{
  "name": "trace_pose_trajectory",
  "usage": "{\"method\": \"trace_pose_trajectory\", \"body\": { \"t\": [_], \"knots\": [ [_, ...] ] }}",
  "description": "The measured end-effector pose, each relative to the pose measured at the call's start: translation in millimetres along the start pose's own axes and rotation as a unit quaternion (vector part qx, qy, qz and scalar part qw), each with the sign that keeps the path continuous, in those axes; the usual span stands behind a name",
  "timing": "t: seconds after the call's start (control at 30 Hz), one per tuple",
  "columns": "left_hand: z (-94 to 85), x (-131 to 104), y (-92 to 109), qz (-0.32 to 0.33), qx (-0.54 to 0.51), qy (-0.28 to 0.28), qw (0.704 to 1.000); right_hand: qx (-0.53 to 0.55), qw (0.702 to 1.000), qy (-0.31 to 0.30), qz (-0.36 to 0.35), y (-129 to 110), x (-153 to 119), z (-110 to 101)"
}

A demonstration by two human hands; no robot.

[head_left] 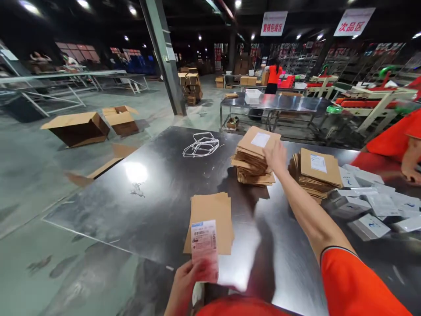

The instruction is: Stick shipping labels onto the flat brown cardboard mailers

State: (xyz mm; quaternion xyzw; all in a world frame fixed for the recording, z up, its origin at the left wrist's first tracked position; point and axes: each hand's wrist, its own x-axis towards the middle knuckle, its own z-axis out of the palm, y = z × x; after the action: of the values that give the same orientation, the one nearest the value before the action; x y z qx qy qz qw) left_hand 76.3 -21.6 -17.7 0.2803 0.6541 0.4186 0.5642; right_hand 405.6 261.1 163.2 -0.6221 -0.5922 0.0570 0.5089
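Observation:
My left hand (pixel 184 278) pinches the lower end of a printed shipping label (pixel 204 245). The label has a blue strip and barcodes, and it overlaps a small pile of brown cardboard mailers (pixel 210 206) lying flat near me. Stretched out ahead, my right hand (pixel 276 157) grips the right edge of the top mailer (pixel 251 151) on a tall, uneven stack. That mailer carries a white label (pixel 260 139). Some of my right fingertips are hidden or blurred. Right of my forearm stands another stack of mailers (pixel 317 175), also with a label on top.
The metal table (pixel 151 210) holds a coil of white strapping (pixel 202 145) and a crumpled scrap (pixel 137 189). Several small white boxes (pixel 370 226) lie at right, near a co-worker's hand (pixel 411 173). Cardboard boxes (pixel 75 127) stand on the floor at left, beyond the table.

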Motion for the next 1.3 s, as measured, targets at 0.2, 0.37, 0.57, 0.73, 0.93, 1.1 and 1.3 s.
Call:
{"method": "trace_pose_trajectory", "body": {
  "t": [0.2,0.37,0.57,0.73,0.93,1.1,1.3],
  "knots": [
    [17.7,-10.0,7.4,0.038,0.007,-0.061,0.997,0.191,0.811,-0.551,-0.052,-33.1,-165.2,40.8],
    [15.2,-22.9,18.6,0.033,-0.12,-0.21,0.97,0.201,0.765,-0.609,0.06,-32.4,-226.5,44.1],
    [34.8,0.4,25.3,0.06,-0.125,-0.037,0.99,0.145,0.781,-0.604,0.064,-34.2,-255.8,36.7],
    [37.7,22.7,-3.9,0.028,-0.015,0.033,0.999,0.061,0.805,-0.59,-0.013,-30.1,-259.5,52.0],
    [16.6,25.8,-46.8,-0.027,0.002,0.005,1.0,-0.043,0.864,-0.497,-0.071,-1.4,-208.0,120.8],
    [7.2,25.1,-70.3,-0.074,-0.013,-0.033,0.997,-0.162,0.83,-0.515,-0.141,7.5,-193.6,155.6],
    [-34.5,-15.0,-84.6,-0.141,0.039,-0.058,0.988,-0.255,0.846,-0.434,-0.177,3.2,-214.3,151.9]
  ]
}}
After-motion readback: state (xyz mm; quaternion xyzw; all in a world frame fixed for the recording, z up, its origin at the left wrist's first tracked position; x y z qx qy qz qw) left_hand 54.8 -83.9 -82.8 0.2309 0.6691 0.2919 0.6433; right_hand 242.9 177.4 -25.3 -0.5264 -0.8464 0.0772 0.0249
